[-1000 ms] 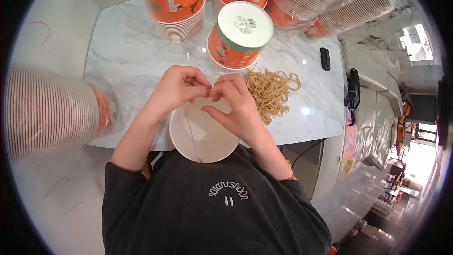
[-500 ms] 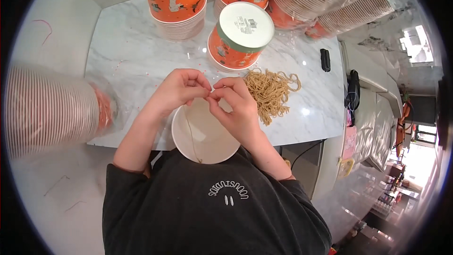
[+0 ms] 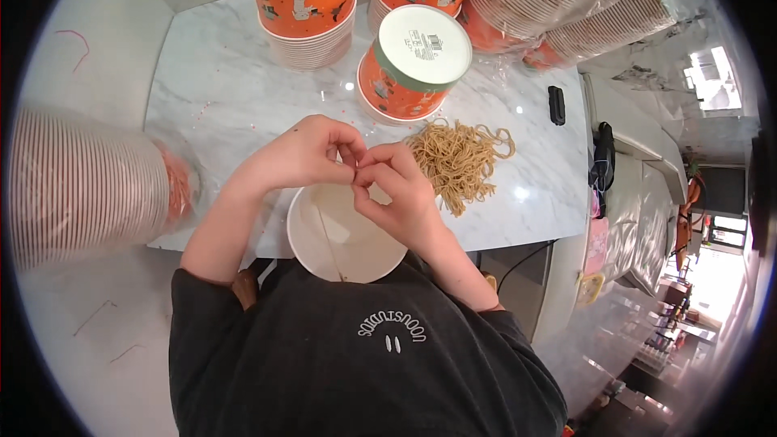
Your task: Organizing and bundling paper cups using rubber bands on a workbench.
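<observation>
Your left hand (image 3: 303,154) and right hand (image 3: 396,190) meet, fingers (image 3: 350,160) pinching a brown string (image 3: 330,244) that hangs below them into the white paper bowl (image 3: 340,231); it looks unfastened, and the string pile (image 3: 457,158) waits on the desk (image 3: 227,89) right of your fingers

There is only one view, from a wide fisheye camera worn on the person's head, and it looks almost straight down, so the dark grey shirt (image 3: 356,356) fills the lower part. It is close to the left hand (image 3: 303,154) and right hand (image 3: 396,194), which meet near the centre. The white marble counter (image 3: 218,89) bends toward the round black rim of the picture.
</observation>
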Tool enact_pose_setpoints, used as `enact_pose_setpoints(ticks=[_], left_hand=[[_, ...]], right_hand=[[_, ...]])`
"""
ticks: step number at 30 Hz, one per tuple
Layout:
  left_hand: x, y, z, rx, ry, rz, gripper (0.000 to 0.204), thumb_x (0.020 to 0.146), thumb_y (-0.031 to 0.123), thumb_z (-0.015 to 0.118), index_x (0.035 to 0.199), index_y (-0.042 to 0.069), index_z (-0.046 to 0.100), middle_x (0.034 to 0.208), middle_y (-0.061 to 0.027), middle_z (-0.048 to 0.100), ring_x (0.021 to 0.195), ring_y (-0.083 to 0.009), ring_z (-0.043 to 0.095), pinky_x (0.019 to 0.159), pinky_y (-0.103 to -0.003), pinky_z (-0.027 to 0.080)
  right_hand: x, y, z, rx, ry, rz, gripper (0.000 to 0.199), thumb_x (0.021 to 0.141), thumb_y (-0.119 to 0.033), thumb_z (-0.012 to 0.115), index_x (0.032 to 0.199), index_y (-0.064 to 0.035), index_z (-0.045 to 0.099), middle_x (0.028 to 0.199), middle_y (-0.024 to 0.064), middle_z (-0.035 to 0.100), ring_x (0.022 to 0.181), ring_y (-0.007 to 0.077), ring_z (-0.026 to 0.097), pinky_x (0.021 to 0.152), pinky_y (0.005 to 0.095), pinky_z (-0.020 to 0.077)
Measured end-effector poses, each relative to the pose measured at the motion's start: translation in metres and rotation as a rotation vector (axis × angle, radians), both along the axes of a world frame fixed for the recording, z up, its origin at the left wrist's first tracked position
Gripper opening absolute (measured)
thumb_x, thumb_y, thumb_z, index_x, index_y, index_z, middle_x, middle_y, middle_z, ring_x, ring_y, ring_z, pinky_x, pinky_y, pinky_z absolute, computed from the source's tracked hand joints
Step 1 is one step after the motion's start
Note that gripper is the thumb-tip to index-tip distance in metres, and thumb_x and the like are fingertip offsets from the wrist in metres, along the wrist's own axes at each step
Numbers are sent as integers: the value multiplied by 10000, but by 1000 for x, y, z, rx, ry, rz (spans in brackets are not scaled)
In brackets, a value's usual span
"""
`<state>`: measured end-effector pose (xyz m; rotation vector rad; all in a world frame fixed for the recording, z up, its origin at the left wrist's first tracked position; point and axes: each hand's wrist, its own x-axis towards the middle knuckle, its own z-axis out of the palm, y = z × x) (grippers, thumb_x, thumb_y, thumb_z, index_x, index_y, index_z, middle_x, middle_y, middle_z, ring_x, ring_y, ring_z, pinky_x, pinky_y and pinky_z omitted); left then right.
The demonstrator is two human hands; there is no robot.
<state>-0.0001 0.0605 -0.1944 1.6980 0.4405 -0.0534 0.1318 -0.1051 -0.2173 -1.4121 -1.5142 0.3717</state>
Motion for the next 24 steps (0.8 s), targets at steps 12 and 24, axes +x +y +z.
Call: enact_pose_setpoints(ticks=[12, 24], left_hand=[[-9, -22, -2, 56, -93, 151, 169, 774, 82, 728, 896, -14, 660, 795, -54, 659, 638, -118, 582, 613, -283, 473], [-10, -62, -21, -20, -346, 576, 122, 898, -60, 704, 982, 26, 680, 868, 31, 676, 667, 17, 542, 576, -160, 398]], right_hand=[[-2, -1, 0, 49, -26, -15, 224, 765, 66, 766, 940, -3, 644, 1086, 118, 588, 888, 256, 663, 743, 339, 571], [8, -2, -5, -174, 654, -36, 112, 913, 34, 691, 1012, 32, 637, 1176, 83, 531, 1015, 164, 637, 878, 293, 543]])
